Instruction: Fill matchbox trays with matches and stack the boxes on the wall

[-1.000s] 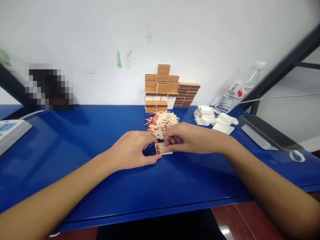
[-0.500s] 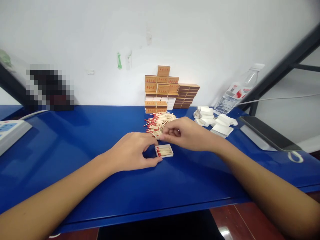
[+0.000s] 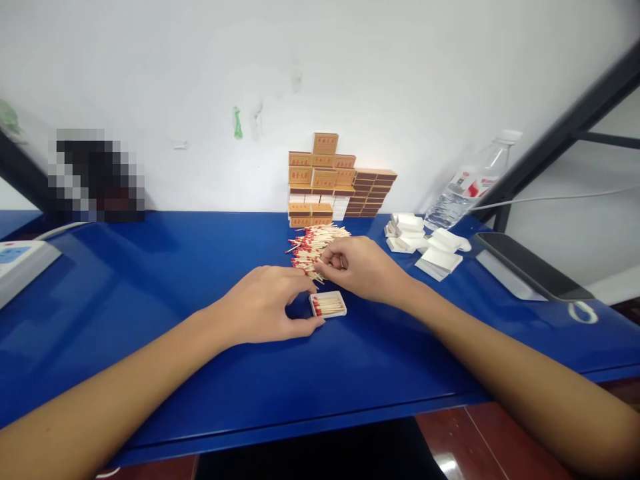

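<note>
A small white matchbox tray partly filled with red-tipped matches lies on the blue table. My left hand rests beside it, thumb and forefinger curled against the tray's left end. My right hand is just behind the tray at the near edge of a loose pile of matches, its fingers pinched together in the pile. What they pinch is too small to make out.
Stacked brown matchboxes stand against the wall. White empty trays lie to the right, with a water bottle and a dark phone beyond. A white device sits at the far left.
My right hand left the tray and moved back to the match pile, fingers pinching there. The left hand stayed at the tray's left end.
</note>
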A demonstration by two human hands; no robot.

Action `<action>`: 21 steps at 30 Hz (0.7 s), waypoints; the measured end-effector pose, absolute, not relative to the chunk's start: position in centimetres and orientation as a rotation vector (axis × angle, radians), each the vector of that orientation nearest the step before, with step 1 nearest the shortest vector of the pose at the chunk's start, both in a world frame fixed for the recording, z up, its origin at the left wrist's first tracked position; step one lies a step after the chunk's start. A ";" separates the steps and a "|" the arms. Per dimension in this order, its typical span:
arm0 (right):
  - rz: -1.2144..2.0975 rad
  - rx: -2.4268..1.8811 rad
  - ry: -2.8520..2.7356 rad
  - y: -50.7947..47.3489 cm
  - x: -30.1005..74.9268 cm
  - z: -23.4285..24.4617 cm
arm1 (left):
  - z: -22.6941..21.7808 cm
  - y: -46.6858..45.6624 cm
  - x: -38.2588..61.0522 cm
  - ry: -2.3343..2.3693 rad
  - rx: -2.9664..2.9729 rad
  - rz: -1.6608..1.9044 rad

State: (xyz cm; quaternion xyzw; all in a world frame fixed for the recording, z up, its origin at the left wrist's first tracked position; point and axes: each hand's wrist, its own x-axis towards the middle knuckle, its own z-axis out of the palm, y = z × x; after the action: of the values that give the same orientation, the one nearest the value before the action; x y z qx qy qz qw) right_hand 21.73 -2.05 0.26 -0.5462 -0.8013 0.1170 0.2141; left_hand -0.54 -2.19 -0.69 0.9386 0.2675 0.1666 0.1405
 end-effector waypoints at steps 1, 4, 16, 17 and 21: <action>0.315 -1.507 -2.236 -2.0 21.9 0.3 | -0.7 -2.2 -0.5 0.771 2.715 0.481; 0.272 -1.519 -2.250 -1.7 22.4 0.4 | -0.7 -2.1 -0.6 0.762 2.729 0.508; 0.898 -1.129 -2.527 -2.4 24.2 2.8 | -0.8 -1.8 -0.6 0.775 2.717 0.551; 0.902 -1.113 -2.577 -2.5 24.1 2.7 | -0.8 -1.9 -0.6 0.775 2.713 0.548; 0.866 -1.088 -2.641 -2.7 23.6 2.2 | -0.8 -1.9 -0.6 0.768 2.703 0.539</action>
State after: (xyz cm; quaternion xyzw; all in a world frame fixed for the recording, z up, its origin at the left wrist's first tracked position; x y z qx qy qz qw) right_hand 23.60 -2.71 2.17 -0.3634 -0.8822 0.2892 0.0782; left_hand -0.62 -1.90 -0.76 0.9354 0.2659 0.1867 0.1394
